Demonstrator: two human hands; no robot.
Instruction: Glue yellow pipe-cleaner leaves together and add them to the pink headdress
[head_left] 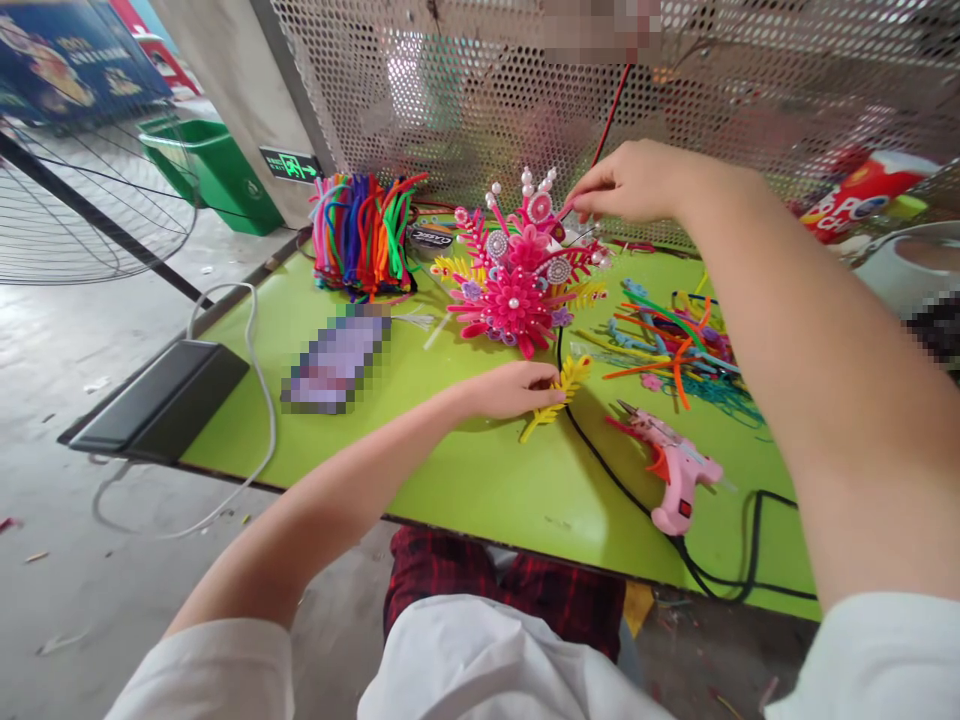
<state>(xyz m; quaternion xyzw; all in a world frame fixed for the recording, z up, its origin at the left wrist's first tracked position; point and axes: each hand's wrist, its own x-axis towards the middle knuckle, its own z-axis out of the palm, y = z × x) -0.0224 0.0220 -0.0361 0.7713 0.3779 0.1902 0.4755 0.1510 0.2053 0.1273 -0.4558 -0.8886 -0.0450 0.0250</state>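
Note:
A pink flower headpiece (517,275) of pipe cleaners, beads and pearls stands at the middle back of the green table. My right hand (630,182) reaches to its upper right edge, thumb and fingers pinched together near a pink part; what lies between the fingertips is too small to make out. In front of the headpiece, my left hand (510,390) is closed on a yellow pipe-cleaner sprig (574,378) close to the tabletop. Right of that sprig lies a pink hot glue gun (681,480), its black cord running across the table.
A bundle of coloured pipe cleaners (367,238) and a blurred-out phone-like object (337,360) are at left, near a dark box (161,400) with a white cable. Loose pipe-cleaner pieces (675,340) lie right. A perforated metal panel (480,90) backs the table (465,480); a red cup (862,195) is far right.

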